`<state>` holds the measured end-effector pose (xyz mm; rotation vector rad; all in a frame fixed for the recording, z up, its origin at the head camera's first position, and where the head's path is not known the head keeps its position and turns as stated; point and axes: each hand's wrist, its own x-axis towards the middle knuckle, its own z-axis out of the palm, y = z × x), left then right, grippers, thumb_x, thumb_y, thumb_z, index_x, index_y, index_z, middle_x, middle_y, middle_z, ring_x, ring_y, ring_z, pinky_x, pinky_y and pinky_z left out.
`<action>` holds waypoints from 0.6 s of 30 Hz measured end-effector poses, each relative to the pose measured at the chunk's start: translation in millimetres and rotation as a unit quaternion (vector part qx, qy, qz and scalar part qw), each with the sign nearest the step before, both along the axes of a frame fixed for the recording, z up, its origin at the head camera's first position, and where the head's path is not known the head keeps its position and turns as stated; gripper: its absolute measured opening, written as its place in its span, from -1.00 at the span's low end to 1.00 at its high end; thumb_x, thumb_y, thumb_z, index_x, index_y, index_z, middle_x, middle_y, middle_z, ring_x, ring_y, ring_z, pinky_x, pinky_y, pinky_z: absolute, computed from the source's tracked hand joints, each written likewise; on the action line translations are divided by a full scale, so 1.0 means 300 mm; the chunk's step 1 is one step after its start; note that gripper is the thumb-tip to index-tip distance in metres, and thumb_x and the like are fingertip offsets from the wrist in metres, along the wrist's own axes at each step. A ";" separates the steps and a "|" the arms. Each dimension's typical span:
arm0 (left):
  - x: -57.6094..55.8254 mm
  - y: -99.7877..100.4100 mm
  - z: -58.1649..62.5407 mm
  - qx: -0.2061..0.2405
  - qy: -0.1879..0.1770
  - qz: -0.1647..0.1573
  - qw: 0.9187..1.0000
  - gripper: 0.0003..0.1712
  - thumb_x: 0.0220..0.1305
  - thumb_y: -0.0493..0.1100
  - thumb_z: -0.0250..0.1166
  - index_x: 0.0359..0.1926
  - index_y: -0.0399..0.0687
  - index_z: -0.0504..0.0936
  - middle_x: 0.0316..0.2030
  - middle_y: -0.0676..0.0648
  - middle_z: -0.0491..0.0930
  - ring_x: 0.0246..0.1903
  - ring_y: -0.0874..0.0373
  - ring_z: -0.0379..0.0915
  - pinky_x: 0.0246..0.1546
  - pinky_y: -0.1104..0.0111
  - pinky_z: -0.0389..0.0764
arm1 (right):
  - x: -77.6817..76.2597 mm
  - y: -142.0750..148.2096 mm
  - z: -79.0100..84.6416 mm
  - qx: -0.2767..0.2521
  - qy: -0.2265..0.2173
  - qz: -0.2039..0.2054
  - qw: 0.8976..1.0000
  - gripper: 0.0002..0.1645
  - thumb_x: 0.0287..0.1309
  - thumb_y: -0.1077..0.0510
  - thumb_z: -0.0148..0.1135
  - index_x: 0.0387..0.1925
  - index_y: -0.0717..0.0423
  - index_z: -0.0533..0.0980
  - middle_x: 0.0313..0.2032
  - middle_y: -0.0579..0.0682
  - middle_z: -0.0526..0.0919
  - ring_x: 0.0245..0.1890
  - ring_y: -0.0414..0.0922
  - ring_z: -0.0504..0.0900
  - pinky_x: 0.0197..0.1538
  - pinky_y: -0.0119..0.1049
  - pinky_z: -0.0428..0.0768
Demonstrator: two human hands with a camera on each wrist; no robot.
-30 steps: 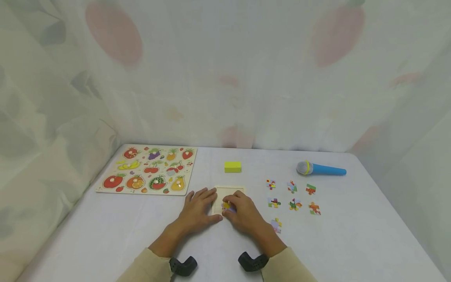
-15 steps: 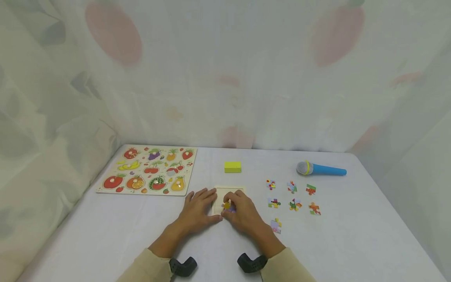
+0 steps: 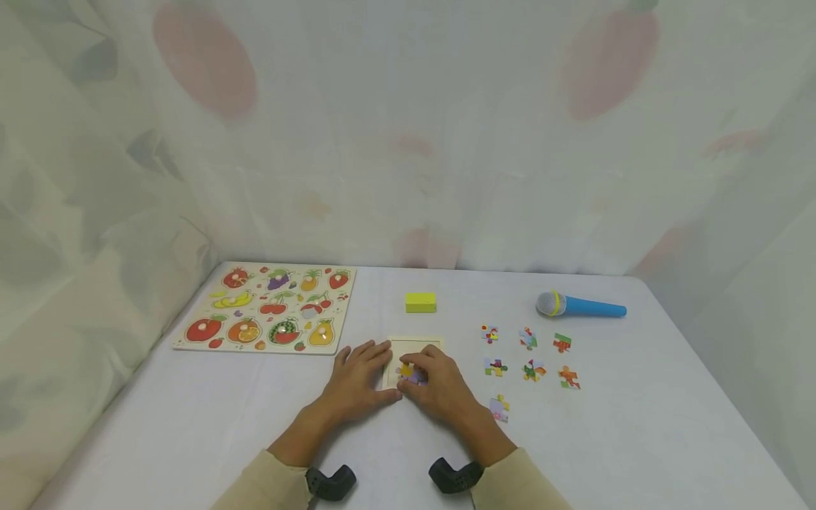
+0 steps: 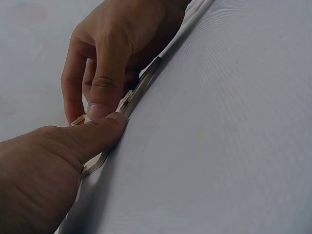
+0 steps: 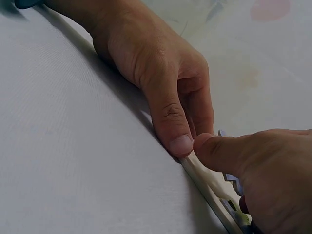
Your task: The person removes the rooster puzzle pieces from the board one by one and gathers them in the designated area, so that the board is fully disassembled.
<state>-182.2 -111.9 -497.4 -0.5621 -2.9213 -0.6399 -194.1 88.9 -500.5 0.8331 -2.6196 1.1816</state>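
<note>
A small wooden puzzle tray (image 3: 414,339) lies on the table between my hands. My left hand (image 3: 357,382) rests along its left edge with the fingers spread, the thumb pressing the near edge. Over the tray, my right hand (image 3: 441,379) pinches a yellow-and-purple jigsaw piece (image 3: 405,370) between thumb and fingertips. In the left wrist view the pinched piece (image 4: 78,119) shows as a thin tilted edge close above the tray. Another piece (image 5: 229,204) shows in the tray under my right hand in the right wrist view, mostly hidden.
Several loose jigsaw pieces (image 3: 533,370) lie in rows to the right of the tray. A yellow block (image 3: 421,303) stands behind it. The fruit puzzle board (image 3: 264,308) is at the back left, and a blue toy microphone (image 3: 593,307) at the back right.
My right hand has shifted slightly left over the tray with the pinched piece, which has turned a little. My left hand has stayed on the tray's edge.
</note>
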 end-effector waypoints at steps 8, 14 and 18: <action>0.001 -0.001 0.000 0.000 0.004 -0.001 1.000 -0.15 0.02 0.26 0.41 0.26 -0.10 0.51 0.32 0.00 0.34 0.34 -0.05 0.12 0.27 -0.18 -0.08 | 0.000 0.001 0.006 -0.035 0.026 0.019 0.999 -0.55 -0.03 0.15 0.49 -0.04 0.10 0.63 -0.33 -0.16 0.45 -0.40 -0.26 0.42 -0.36 -0.41 0.46; 0.001 -0.002 0.001 0.004 0.001 -0.002 1.000 -0.16 0.02 0.25 0.42 0.25 -0.10 0.51 0.32 -0.01 0.34 0.34 -0.06 0.12 0.27 -0.19 -0.08 | 0.002 0.004 0.018 -0.039 0.015 0.014 0.999 -0.54 0.02 0.13 0.47 0.01 0.11 0.63 -0.33 -0.16 0.45 -0.40 -0.25 0.40 -0.39 -0.42 0.44; 0.002 -0.002 0.001 0.002 -0.001 -0.002 1.000 -0.16 0.02 0.25 0.42 0.26 -0.10 0.51 0.33 -0.01 0.34 0.34 -0.05 0.11 0.27 -0.18 -0.08 | -0.001 0.007 0.016 -0.025 0.002 0.005 1.000 -0.53 0.05 0.10 0.46 0.01 0.17 0.63 -0.33 -0.17 0.47 -0.42 -0.27 0.40 -0.40 -0.42 0.43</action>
